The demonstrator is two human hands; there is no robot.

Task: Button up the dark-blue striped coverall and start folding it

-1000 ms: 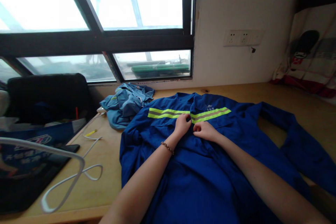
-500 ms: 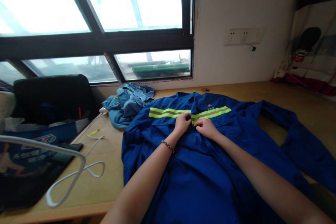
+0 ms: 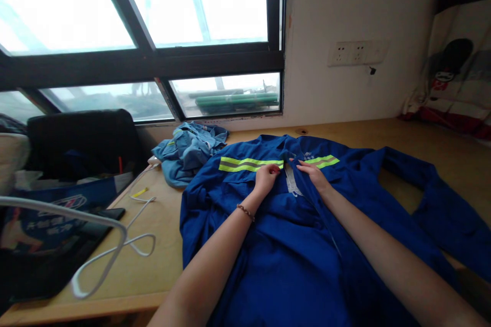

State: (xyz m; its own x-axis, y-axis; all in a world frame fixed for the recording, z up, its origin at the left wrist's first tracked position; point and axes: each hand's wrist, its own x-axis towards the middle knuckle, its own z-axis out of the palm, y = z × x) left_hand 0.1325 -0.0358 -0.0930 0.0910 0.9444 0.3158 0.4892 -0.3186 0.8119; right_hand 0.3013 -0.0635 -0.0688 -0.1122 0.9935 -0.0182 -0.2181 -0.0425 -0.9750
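a dark blue work jacket (image 3: 291,245) with yellow-green reflective stripes (image 3: 249,164) lies spread over the wooden table (image 3: 153,225), filling the centre and right of the frame, one sleeve trailing off to the right edge. the left hand (image 3: 265,176), a bead bracelet (image 3: 244,211) on its wrist, rests at the jacket's chest just below the stripe, fingers curled together and pinching the left front edge. the right hand (image 3: 313,172) sits just beside it, fingers closed on the right front panel, which is folded back so a pale inner label (image 3: 291,184) shows, or so it seems. a crumpled light blue garment (image 3: 187,150) lies near the jacket's upper left, under the window. a white hanger (image 3: 95,255) lies at lower left.
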